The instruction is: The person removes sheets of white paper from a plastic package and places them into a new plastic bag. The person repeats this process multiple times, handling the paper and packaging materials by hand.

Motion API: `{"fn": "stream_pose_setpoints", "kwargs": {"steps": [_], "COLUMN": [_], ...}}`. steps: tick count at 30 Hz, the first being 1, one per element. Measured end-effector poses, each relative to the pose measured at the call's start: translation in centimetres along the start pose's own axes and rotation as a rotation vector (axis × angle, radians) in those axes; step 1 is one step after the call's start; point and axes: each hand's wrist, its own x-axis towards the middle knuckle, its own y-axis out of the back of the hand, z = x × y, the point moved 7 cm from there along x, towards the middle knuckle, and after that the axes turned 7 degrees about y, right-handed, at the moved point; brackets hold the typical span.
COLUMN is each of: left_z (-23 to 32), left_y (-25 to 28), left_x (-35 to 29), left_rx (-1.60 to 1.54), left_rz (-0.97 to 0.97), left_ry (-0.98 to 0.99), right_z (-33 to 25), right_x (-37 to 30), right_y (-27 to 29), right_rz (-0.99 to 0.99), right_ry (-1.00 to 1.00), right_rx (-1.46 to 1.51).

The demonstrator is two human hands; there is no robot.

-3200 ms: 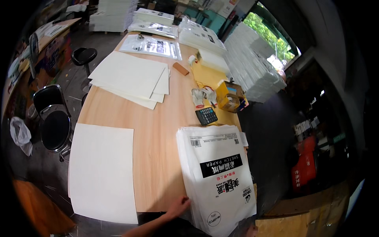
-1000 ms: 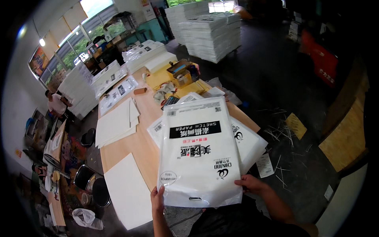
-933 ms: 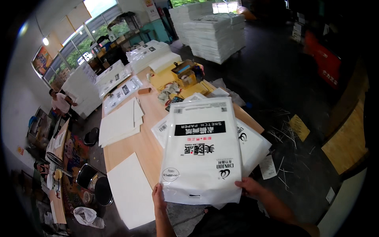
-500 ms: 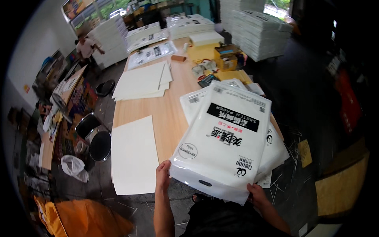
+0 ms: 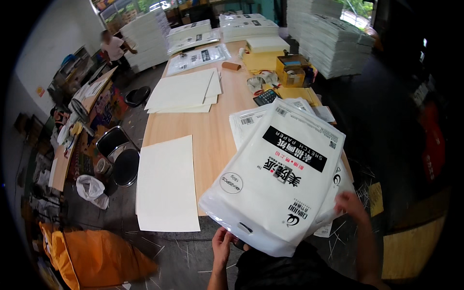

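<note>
A clear plastic pack of large white paper sheets point(image 5: 285, 179), with black print, lies slanted over other packs at the table's near right, its flap hanging past the edge. My left hand point(image 5: 222, 245) pinches the flap's lower left border. Beside the pack's right side, my right hand point(image 5: 352, 207) is off the flap, slightly blurred, its fingers near the white pack underneath point(image 5: 333, 195). Whether those fingers touch that lower pack I cannot tell. To the left, a small stack of bare white sheets point(image 5: 166, 186) rests on the wooden table point(image 5: 220, 130).
More loose sheets point(image 5: 186, 89) lie farther up the table. A calculator point(image 5: 266, 98), gloves point(image 5: 261, 82) and a yellow box point(image 5: 292, 70) sit at the right. Stools point(image 5: 125, 171) and an orange sack point(image 5: 96, 258) stand left. A person point(image 5: 115, 50) stands beyond, near stacked paper point(image 5: 145, 41).
My right hand has let go of the flap's right corner and moved up and right. My left hand has shifted down and right along the flap. The view has turned slightly left.
</note>
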Motion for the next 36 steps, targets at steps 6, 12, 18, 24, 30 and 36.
{"fn": "stream_pose_setpoints", "kwargs": {"steps": [6,12,18,24,30,36], "left_z": [3.3,3.3,7.2,9.0,7.7,7.9], "left_y": [-3.2,-5.4,-8.1,-8.6,-8.0,-7.4], "left_x": [-2.8,-3.5,-5.2,-4.7,-0.6,0.9], "left_rx": [-0.061,0.279,1.243,1.137,-0.471,-0.464], "left_rz": [0.246,0.311,0.855,0.944,0.165,0.065], "left_ry": [-0.025,-0.181,-0.39,-0.342,-0.09,-0.17], "right_z": [-8.3,-11.2,-10.0,-7.7,-7.0,-2.0], "right_x": [14.2,24.7,28.2,30.5,29.3,30.5], "right_y": [7.4,7.7,6.2,7.6,8.1,9.4], "right_rz": [0.277,0.28,0.065,-0.024,-0.029,0.047], "right_ry": [0.638,0.814,0.687,0.602,0.6,0.64], "right_rx": [-0.246,-0.626,-0.632,-0.375,-0.295,-0.388]}}
